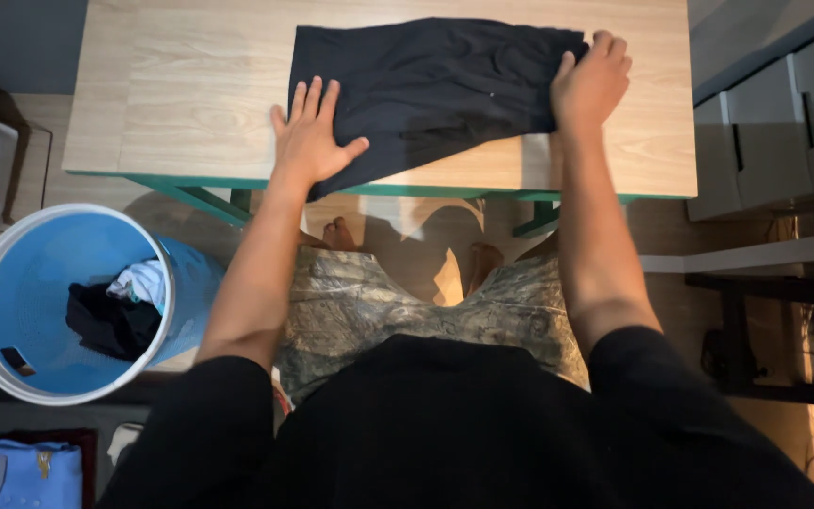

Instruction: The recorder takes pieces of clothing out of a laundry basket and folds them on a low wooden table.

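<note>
Nearest the camera, at the lower left, a folded light blue garment (25, 474) lies on the floor. Just beyond it stands a round blue plastic laundry basket with a white rim (11, 283), and inside it rest a crumpled dark piece of clothing (110, 320) and a pale blue-white one (141, 280). A small dark rectangular tag (17, 360) sits on the basket's inner wall; no marking on it can be made out.

Farther out, a light wooden table with a green metal frame (181, 94) stretches across the view. On it lies a black fabric garment (426, 85), spread flat, with its near left corner hanging slightly over the table's front edge.

The left hand (311, 137) lies flat on the garment's left edge, fingers spread wide and palm pressing down, the thumb out to the right. The right hand (591, 83) sits at the garment's right edge, fingers curled together over the cloth; whether it pinches the fabric or only presses on it cannot be told.

To the far right stands a grey cabinet with drawers (765, 123).
</note>
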